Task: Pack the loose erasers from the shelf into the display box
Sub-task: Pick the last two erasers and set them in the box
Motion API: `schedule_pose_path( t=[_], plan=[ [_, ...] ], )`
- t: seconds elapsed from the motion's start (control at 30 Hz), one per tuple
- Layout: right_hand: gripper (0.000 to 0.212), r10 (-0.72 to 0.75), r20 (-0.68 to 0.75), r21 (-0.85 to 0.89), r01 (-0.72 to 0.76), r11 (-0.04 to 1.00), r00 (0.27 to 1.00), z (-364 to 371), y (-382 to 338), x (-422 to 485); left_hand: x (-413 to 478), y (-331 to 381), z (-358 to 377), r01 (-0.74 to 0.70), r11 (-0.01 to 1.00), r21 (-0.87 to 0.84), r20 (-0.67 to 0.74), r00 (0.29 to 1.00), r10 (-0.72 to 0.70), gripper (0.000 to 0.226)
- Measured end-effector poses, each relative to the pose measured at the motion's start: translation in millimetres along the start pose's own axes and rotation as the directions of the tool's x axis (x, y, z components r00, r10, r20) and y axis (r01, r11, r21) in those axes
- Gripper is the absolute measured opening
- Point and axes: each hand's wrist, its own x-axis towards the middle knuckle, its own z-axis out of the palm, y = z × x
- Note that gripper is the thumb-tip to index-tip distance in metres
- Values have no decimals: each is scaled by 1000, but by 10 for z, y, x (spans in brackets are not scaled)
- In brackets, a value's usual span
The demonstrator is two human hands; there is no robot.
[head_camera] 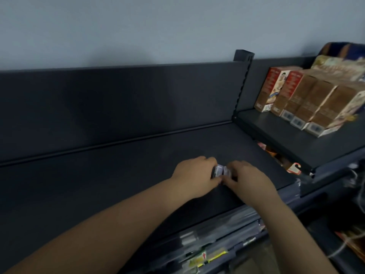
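- A small cluster of erasers (220, 172), pale and glossy as if film-wrapped, was seen on the dark shelf (118, 165), right of its middle and toward the near edge.
- The cluster was pressed between the left hand (194, 175) and the right hand (249, 179), both resting on the shelf surface.
- The fingers of each hand were curled inward round the cluster's ends, thumbs nearly touching at its near side; a firm grip was suggested, though whether the erasers were lifted or merely gathered could not be told.
- The pieces were judged light and slightly yielding, with slick wrappers likely to slide against one another; hold was best taken by squeezing the row from its two ends, as shown.
- Colours and print on the wrappers were too blurred to be read.
- No display box could be made out; whether anything dark beneath the hands belonged to one could not be told.
- Brown cartons (308, 101) were stood on a far right shelf, well apart.
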Motion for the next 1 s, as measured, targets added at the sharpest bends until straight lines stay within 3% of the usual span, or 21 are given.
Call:
schedule_pose_path(
  t=[0.1,0.2,0.27,0.4,0.47,0.67,0.8,1.0],
  plan=[
    [27,-38,35,1,38,999,999,-20,90,10,132,86,81,11,1000,11,42,999,-11,37],
    [48,-26,72,-75,31,997,997,-94,247,21,187,28,86,24,998,57,49,998,-27,32],
    [51,-1,73,-83,7,996,997,-130,322,29,189,-34,61,48,997,61,41,998,-50,38],
    [33,-6,74,-70,12,997,997,-133,315,85,202,-108,47,89,990,112,8,996,-90,44],
    [23,-36,73,-72,42,997,997,-126,261,108,207,-140,46,94,990,107,20,995,-97,37],
    [20,-213,8,130,210,969,977,-145,-4,132,-45,-521,-239,116,992,39,-29,993,-115,21],
    [24,-358,-52,342,353,871,932,-145,-486,141,-493,-953,-652,205,978,29,-127,972,-200,19],
    [27,-591,-33,326,568,756,806,-72,-1471,192,-1591,-1796,-1291,429,901,58,-257,879,-402,19]
  ],
)
